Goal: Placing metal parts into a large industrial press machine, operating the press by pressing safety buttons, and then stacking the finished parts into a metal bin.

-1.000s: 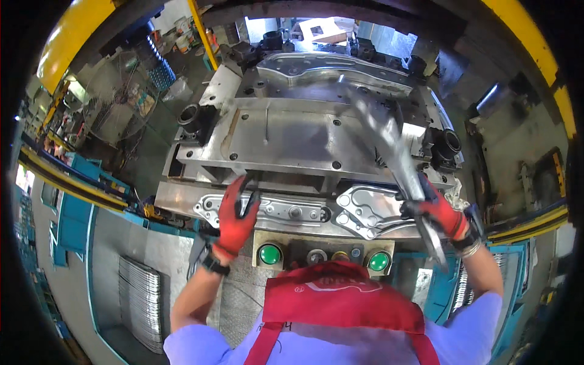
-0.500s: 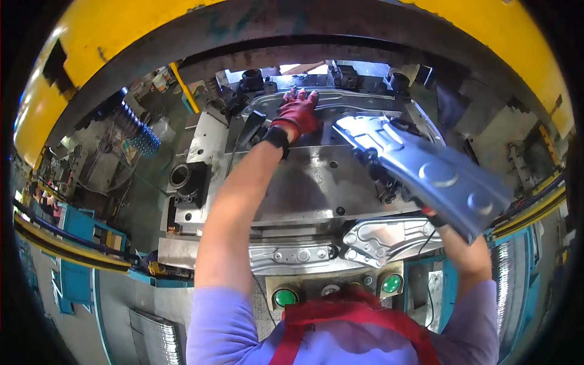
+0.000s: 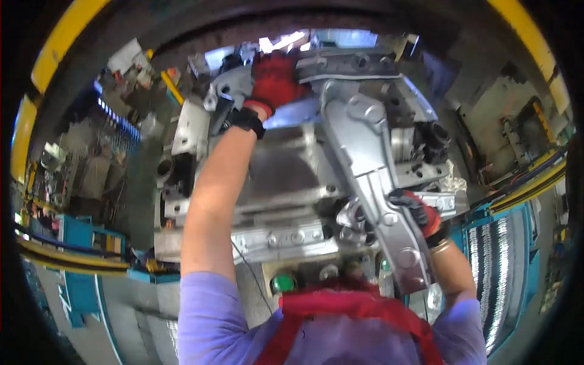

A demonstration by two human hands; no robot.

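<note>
One outstretched arm (image 3: 210, 194) puts the gloved left hand (image 3: 278, 79) at one far panel (image 3: 347, 64), its grip too blurred to tell; the right hand (image 3: 420, 213), elbow bent, clasps one long metal part (image 3: 364, 149) slanting over the die (image 3: 277, 170).

Near a yellow post (image 3: 172, 87) sits pale, blurred clutter (image 3: 130, 59), perhaps containers.
</note>
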